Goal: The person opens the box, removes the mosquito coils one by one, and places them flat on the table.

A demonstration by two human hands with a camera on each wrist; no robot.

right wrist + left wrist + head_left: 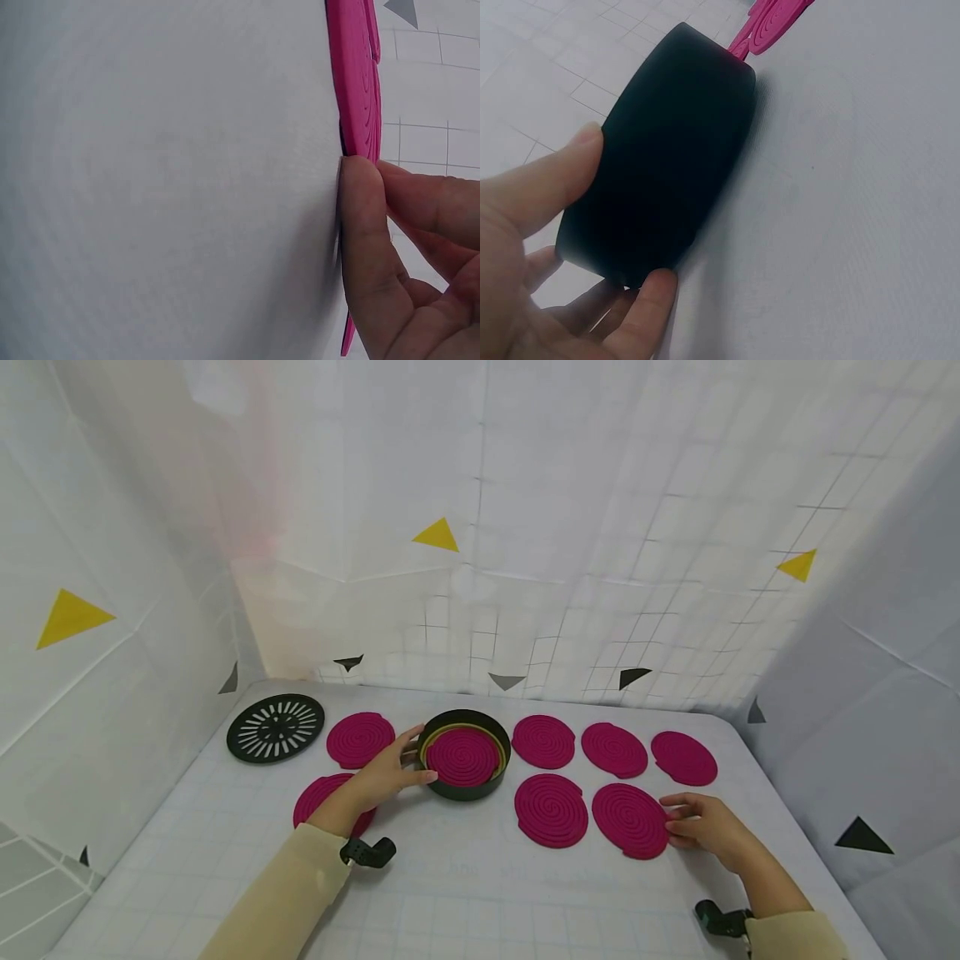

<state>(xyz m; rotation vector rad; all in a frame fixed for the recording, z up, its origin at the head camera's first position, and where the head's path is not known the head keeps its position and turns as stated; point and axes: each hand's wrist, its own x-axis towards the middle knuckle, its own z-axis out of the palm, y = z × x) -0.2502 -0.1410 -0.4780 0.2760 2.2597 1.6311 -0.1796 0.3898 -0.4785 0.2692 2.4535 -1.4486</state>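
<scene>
A round black holder (468,792) stands at the middle of the table, with a magenta spiral coaster (463,757) lying inside a yellow-green inner rim. My left hand (384,777) grips the holder's left side; the left wrist view shows thumb and fingers spread round its dark wall (660,150). Towards the front right, my right hand (705,829) pinches the right edge of another magenta spiral coaster (630,820), which lies on the table. In the right wrist view, thumb and fingertips meet at the edge of that coaster (358,97).
More magenta coasters lie flat: one beside the pinched one (551,811), several along the back right (615,750), and two at the left (361,740), the nearer partly behind my left forearm. A black slotted disc (275,728) sits at the back left. White sheets (555,510) surround the table.
</scene>
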